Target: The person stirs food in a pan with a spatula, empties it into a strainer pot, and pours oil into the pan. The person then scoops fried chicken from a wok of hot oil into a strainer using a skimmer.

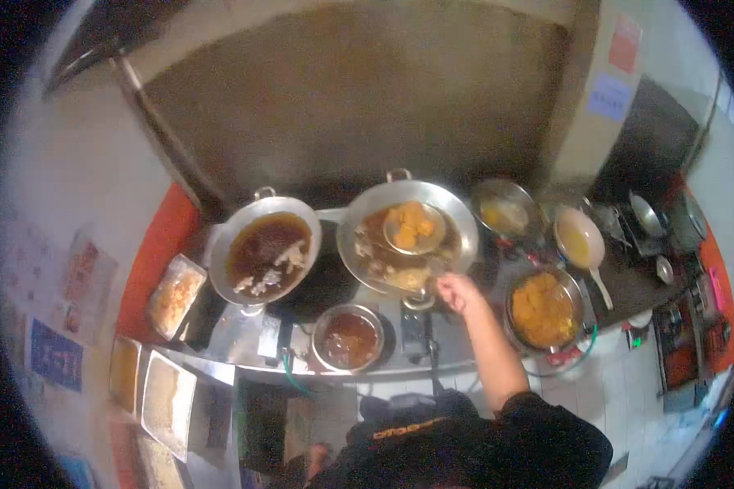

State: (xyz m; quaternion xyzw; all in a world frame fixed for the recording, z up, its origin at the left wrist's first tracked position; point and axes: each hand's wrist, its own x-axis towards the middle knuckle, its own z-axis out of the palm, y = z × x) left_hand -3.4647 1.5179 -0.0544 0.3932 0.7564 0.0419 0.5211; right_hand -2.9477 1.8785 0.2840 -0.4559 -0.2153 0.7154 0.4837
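My right hand (457, 291) is closed around the handle of a skimmer (442, 232), its arm stretched forward over the counter. Golden-brown fried pieces (414, 225) lie in the skimmer, which is over a large metal wok (461, 208). Brown oil (375, 262) fills the wok's bottom, with pale foam or bits at its edges. My left hand (319, 454) hangs low beside my body, away from the counter; it is small and blurred, so its fingers cannot be made out.
Left stands a second wok (306, 213) of dark oil. A smaller pot (322, 359) of brown liquid sits at the front. To the right are a pan of fried pieces (544, 310), a bowl (510, 191) and a white-handled pan (599, 281). Trays (175, 297) stand at far left.
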